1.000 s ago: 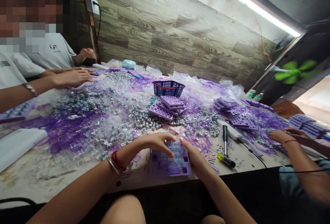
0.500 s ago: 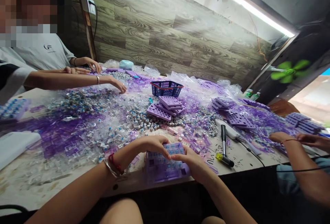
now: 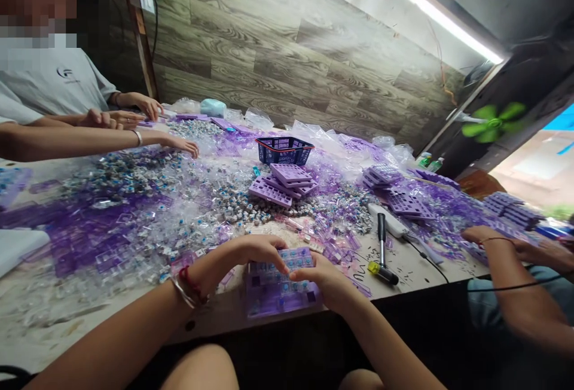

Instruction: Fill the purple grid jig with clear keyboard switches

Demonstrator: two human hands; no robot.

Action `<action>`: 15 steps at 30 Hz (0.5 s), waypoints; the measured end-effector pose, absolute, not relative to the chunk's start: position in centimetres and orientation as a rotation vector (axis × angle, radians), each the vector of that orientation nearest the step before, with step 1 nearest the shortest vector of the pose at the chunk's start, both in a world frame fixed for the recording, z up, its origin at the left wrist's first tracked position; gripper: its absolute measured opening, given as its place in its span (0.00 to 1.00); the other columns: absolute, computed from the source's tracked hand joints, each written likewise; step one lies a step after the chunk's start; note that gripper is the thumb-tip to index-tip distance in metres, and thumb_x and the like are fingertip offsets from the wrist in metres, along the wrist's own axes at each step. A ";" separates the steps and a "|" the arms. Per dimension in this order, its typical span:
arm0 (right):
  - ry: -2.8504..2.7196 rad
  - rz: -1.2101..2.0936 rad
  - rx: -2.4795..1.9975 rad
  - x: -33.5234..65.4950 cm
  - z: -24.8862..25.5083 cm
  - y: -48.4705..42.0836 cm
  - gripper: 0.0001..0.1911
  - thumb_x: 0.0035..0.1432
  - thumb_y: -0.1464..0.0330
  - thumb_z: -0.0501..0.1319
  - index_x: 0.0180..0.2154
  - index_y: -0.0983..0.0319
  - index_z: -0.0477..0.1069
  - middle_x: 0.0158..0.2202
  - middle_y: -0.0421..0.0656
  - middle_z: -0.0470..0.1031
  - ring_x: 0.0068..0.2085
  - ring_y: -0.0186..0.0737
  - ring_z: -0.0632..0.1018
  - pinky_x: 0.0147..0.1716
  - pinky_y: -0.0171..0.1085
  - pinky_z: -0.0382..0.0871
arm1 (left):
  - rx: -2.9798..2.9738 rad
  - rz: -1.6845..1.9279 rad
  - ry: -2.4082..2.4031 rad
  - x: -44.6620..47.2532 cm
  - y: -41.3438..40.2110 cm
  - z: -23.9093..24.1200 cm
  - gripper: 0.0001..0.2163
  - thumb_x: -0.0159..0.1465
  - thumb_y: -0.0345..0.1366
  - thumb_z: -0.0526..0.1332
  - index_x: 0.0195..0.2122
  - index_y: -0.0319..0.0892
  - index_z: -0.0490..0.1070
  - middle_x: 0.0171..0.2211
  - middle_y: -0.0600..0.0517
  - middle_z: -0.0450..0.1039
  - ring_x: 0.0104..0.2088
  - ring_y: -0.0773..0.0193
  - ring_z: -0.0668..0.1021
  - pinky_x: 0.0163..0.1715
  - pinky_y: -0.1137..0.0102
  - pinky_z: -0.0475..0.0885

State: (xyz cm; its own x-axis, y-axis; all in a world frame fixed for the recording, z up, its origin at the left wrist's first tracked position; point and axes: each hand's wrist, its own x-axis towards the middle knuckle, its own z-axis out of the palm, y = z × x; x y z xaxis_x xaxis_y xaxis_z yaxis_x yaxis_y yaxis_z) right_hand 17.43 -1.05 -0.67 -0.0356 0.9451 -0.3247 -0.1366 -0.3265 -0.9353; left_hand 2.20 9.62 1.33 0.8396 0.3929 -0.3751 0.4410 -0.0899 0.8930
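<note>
In front of me at the table edge lies a purple keypad plate (image 3: pixel 300 255) fitted with rows of clear key switches with blue centres. Beneath it, toward me, a translucent purple block (image 3: pixel 269 305) shows. My left hand (image 3: pixel 262 252) grips the plate from its left side, thumb on top. From the right, my right hand (image 3: pixel 325 276) holds it too, and both thumb tips meet over the switches. The far fingers of both hands are partly hidden. Past the plate, loose pink and clear plastic pieces (image 3: pixel 332 249) lie close by.
Heaps of loose switches (image 3: pixel 242 207) and purple keycaps (image 3: pixel 89 234) cover the table. Stacked purple plates (image 3: pixel 287 183) stand before a dark basket (image 3: pixel 286 151). A mallet (image 3: pixel 381 240) and a white power strip (image 3: pixel 388 221) lie to the right. Co-workers' hands (image 3: pixel 182 145) reach in at left; another person's arm (image 3: pixel 506 270) is at right.
The whole view has shifted slightly, so most things sit further left. My hands keep nearly the same hold on the plate. A co-worker's reaching hand at left has drawn back leftward.
</note>
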 end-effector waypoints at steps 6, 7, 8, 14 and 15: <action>-0.879 1.495 -1.422 17.0 -0.2 -0.9 0.16 0.34 0.74 0.65 0.32 0.63 0.72 0.28 0.39 0.75 0.29 0.35 0.73 0.31 0.33 0.66 | 1.671 -0.070 0.599 2.4 9.8 1.1 0.11 0.42 0.37 0.65 0.28 0.41 0.71 0.27 0.56 0.70 0.32 0.63 0.70 0.30 0.73 0.63; -0.875 1.491 -1.428 17.0 -0.1 -0.9 0.16 0.34 0.74 0.64 0.32 0.63 0.72 0.28 0.39 0.75 0.28 0.35 0.73 0.31 0.33 0.66 | 1.668 -0.077 0.587 2.4 9.8 1.1 0.11 0.42 0.37 0.65 0.28 0.41 0.71 0.27 0.56 0.70 0.32 0.63 0.70 0.31 0.73 0.63; -0.873 1.492 -1.427 17.0 -0.2 -0.9 0.16 0.34 0.74 0.64 0.32 0.63 0.72 0.28 0.39 0.75 0.28 0.34 0.73 0.31 0.33 0.66 | 1.668 -0.081 0.586 2.4 9.7 1.1 0.12 0.42 0.37 0.65 0.28 0.41 0.71 0.28 0.56 0.70 0.32 0.64 0.70 0.31 0.73 0.63; -0.876 1.493 -1.408 16.9 -0.6 -1.0 0.16 0.34 0.74 0.64 0.32 0.64 0.72 0.27 0.40 0.75 0.27 0.34 0.73 0.31 0.33 0.66 | 1.666 -0.071 0.627 2.4 9.7 0.9 0.12 0.41 0.36 0.66 0.28 0.41 0.69 0.26 0.57 0.68 0.30 0.66 0.69 0.31 0.74 0.61; -0.891 1.480 -1.409 17.0 -0.7 -1.0 0.16 0.34 0.74 0.64 0.33 0.64 0.72 0.28 0.40 0.75 0.27 0.34 0.73 0.31 0.33 0.66 | 1.669 -0.073 0.615 2.4 9.8 0.8 0.12 0.41 0.37 0.65 0.28 0.41 0.69 0.26 0.57 0.67 0.30 0.66 0.68 0.30 0.74 0.61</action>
